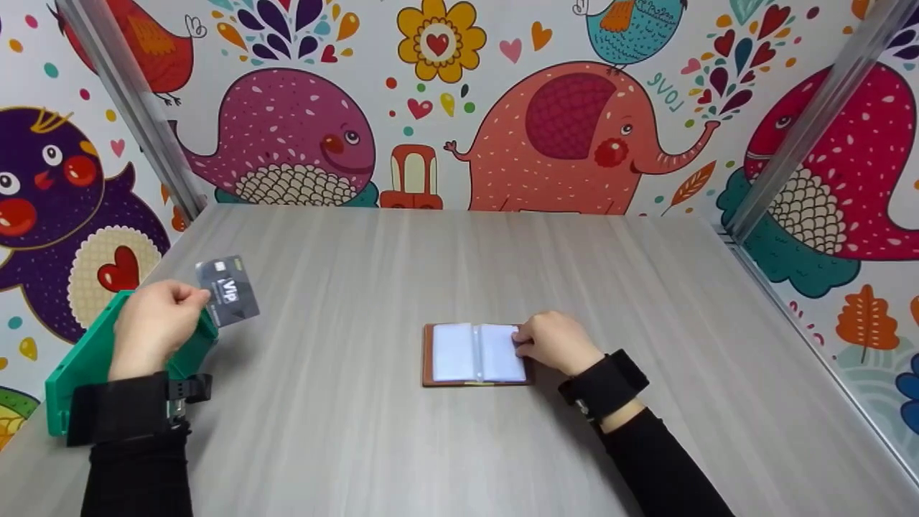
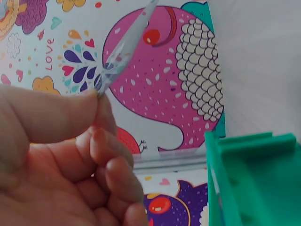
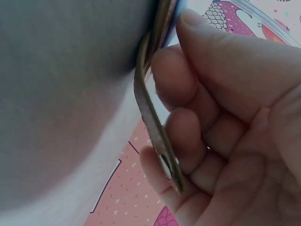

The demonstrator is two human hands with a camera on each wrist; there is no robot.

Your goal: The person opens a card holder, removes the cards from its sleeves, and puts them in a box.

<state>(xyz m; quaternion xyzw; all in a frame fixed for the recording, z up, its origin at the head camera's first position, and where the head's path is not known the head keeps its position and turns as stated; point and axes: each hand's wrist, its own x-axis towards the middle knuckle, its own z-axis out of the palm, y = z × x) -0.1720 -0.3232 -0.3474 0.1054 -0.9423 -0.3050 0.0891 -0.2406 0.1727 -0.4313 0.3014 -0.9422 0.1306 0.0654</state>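
In the head view, my left hand [image 1: 154,323] pinches a dark grey card [image 1: 238,291] marked "Vip" between thumb and forefinger. The card is tilted and held up beside a green box [image 1: 85,353], partly hidden behind the hand and wrist. The left wrist view shows the card [image 2: 124,52] almost edge-on above the thumb. A brown card holder [image 1: 428,359] lies spread on the table, its pale clear sleeves [image 1: 454,352] showing. At its right edge, my right hand [image 1: 560,343] grips the side with thumb and curled fingers. The holder's strap [image 3: 151,117] runs against those fingers.
The light wood-grain table [image 1: 344,445] extends around the card holder. Walls printed with cartoon animals [image 1: 294,136] stand behind and at both sides. Metal corner posts [image 1: 133,108] rise at the back corners.
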